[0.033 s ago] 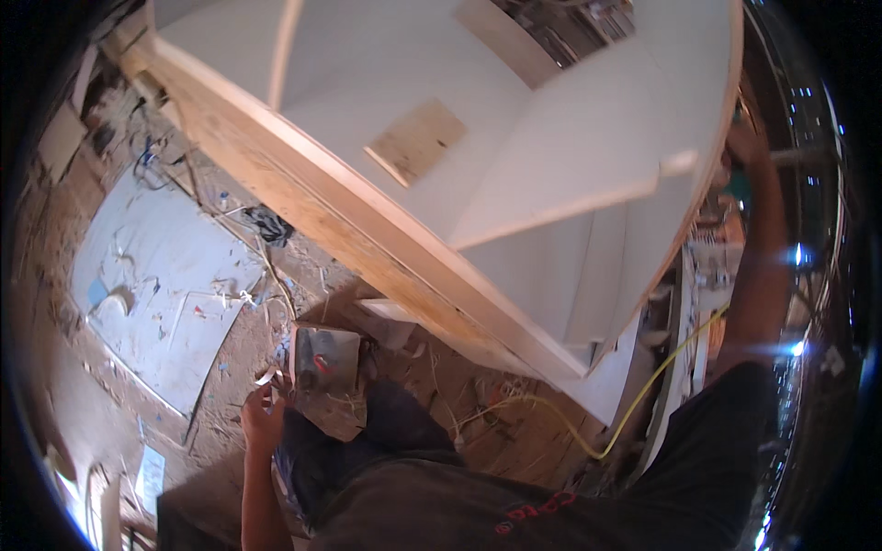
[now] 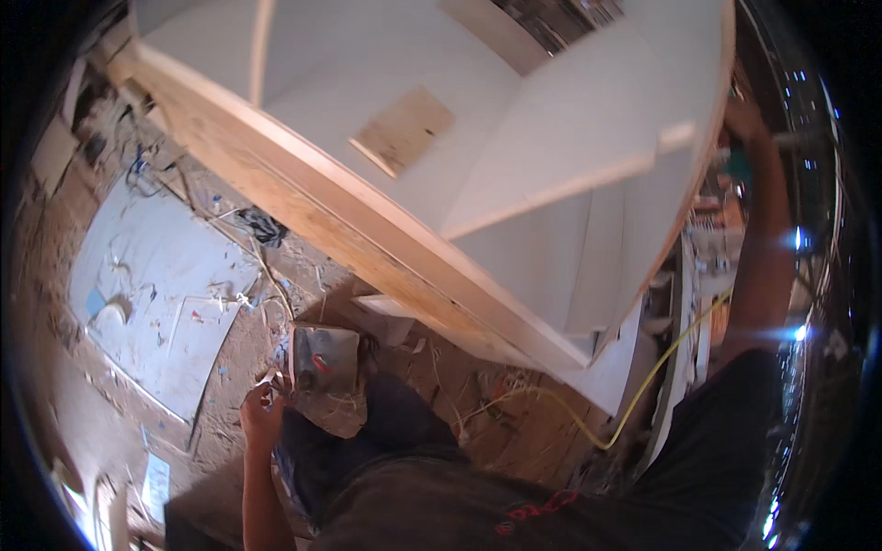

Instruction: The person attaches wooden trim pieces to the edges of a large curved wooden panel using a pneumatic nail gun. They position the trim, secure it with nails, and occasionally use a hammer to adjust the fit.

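1. White scrap (image 2: 273,377) at fingertips of L hand (image 2: 261,415), lower L; fingers curled, but too small to tell if pinched or just behind.
2. R hand (image 2: 749,121) out far R, past edge of big white carcass (image 2: 367,55); next to green item (image 2: 738,167), partly hidden. Grip: can't tell (blurry out there).
3. Carcass = main workpiece, prob.: ahead of legs (image 2: 400,418), across top-centre, slanting in view, w/ bare wood rail (image 2: 358,225) along near side.
4. Inside: tan board piece (image 2: 413,124) against white face, pale strip (image 2: 551,197) toward R side, dark opening (image 2: 556,32) up top.
5. Progress, judging by looks only: shell mostly joined, rail and inner strips on. Opening uncovered, near side w/o any cover, rail wood bare; so finishing maybe left. Beyond that, can't tell.
6. Around: grey box (image 2: 340,347) just ahead of legs, yellow cable (image 2: 614,444) to their R. On floor (image 2: 219,386) at L, white sheet (image 2: 156,275) w/ litter; black bag (image 2: 264,227) btwn sheet and rail.
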Demonstrator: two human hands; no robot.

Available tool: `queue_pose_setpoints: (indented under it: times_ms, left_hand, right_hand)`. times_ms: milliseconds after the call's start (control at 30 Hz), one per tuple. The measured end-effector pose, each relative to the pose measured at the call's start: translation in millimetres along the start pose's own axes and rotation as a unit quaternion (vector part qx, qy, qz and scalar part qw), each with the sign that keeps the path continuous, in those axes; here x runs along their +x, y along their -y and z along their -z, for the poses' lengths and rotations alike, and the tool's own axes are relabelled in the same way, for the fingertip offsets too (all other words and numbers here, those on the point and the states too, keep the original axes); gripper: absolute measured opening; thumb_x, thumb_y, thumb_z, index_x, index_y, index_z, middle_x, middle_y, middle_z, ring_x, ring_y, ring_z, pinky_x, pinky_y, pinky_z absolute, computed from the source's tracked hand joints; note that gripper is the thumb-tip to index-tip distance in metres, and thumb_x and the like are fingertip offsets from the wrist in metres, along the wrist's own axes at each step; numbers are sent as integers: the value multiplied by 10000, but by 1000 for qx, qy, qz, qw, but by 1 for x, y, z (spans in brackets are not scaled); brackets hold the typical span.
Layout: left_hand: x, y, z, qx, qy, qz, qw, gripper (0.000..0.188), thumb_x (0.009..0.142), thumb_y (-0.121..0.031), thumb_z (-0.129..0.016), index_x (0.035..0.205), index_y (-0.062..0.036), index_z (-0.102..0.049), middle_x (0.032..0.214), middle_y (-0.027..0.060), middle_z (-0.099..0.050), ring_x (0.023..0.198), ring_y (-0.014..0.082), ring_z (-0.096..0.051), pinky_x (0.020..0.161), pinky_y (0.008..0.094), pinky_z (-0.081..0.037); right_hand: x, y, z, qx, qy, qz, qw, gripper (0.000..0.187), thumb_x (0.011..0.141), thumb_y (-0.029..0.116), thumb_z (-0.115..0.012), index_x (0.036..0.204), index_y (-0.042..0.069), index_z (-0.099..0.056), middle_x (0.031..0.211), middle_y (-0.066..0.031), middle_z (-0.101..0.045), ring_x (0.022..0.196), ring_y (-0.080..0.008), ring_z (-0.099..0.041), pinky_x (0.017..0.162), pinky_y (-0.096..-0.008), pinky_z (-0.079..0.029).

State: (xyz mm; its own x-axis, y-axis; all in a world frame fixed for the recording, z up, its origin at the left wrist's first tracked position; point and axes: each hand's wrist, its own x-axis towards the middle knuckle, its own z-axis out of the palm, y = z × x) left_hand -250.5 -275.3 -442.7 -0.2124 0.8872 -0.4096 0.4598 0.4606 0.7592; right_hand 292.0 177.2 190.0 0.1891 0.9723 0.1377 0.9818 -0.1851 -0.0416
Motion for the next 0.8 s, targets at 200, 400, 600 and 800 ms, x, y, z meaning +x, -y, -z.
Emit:
queue_pose_setpoints:
  times_ms: [200,400,600,800]
  left_hand:
    - [38,125,-53,145,164,-35,975,530,756,-229,-793,1218,4,-677,1101,227,-688,1028,408,-656,947,488,-514]
    - [3,123,-57,217,153,15,964,596,712,-290,-814,1216,1,-684,1188,258,-658,1175,415,-607,1010,480,-497]
    - [15,134,-85,120,135,-14,983,638,679,-380,-825,1196,-26,-709,1206,240,-672,1169,376,-635,1012,476,-504]
    - [16,110,-99,92,155,-122,976,623,677,-361,-853,1183,-33,-696,1061,176,-717,993,322,-695,884,422,-535]
  right_hand:
    - [7,6,10,-41,14,4,999,305,844,353,-718,784,57,-675,590,-41,-572,422,-151,-538,380,-331,-418]
    - [16,-1,-5,-42,46,-2,998,337,853,383,-707,767,59,-682,578,-40,-571,415,-155,-543,378,-340,-418]
    - [19,-10,13,-49,58,-18,997,361,832,429,-738,785,72,-714,548,-15,-510,390,-141,-492,385,-343,-420]
    - [1,15,-5,4,75,-70,995,355,791,411,-826,794,70,-728,536,1,-463,379,-127,-461,376,-319,-399]
